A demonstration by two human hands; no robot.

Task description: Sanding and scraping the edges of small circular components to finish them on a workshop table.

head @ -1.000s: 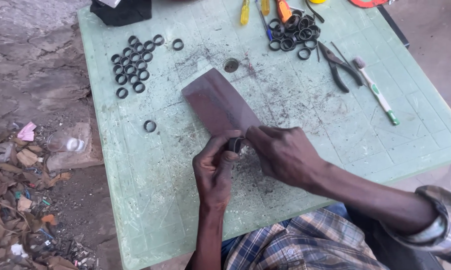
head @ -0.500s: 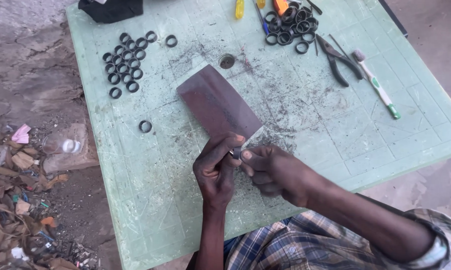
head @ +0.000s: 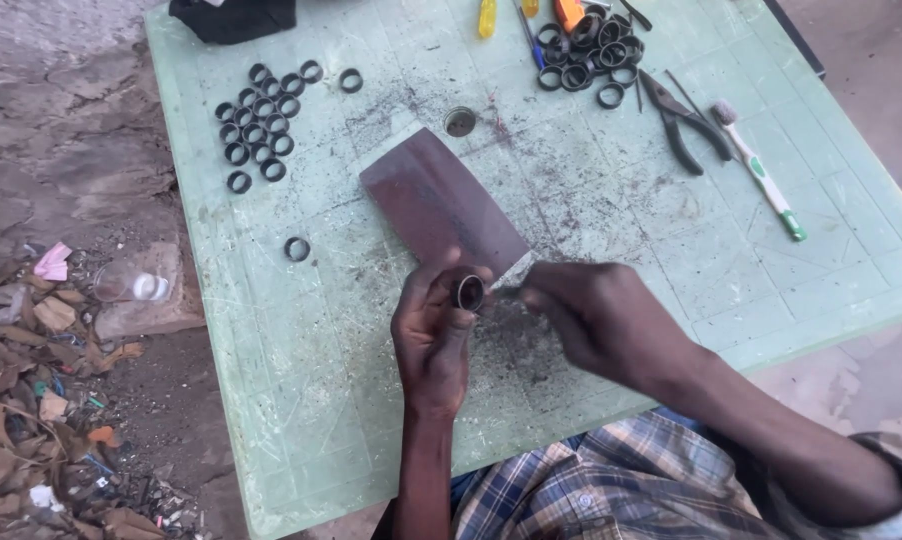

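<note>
One scuffed pale green plastic table [head: 301, 400] fills most of the view, its gridded top scratched and dusted with dark filings. Below it, at the lower edge, shows the person's blue-and-brown plaid shirt [head: 611, 480]. Near the table's middle lies a flat reddish-brown rectangular sheet [head: 441, 205], set at a slant. The right hand [head: 596, 320] sits just off the sheet's near corner, fingers curled together around something thin whose pale tip points toward the left hand; what that thing is cannot be made out. The left hand [head: 433, 335] is raised just beside it, thumb and fingers pinched on a small dark metal ring [head: 470, 292], held with its open bore facing the camera, above the near end of the sheet.

At the far left corner rests a black cloth bundle [head: 233, 17]. Close to it is a tidy cluster of black rings [head: 261, 125], with two strays alongside and a single loose ring [head: 297, 248] lying well apart nearer the person. At the far right lies a second, heaped pile of dark rings [head: 591, 55], beside black-handled pliers [head: 683, 120] and a white-and-green toothbrush [head: 761, 172]. A small round hole [head: 459, 121] marks the tabletop beyond the sheet.
</note>
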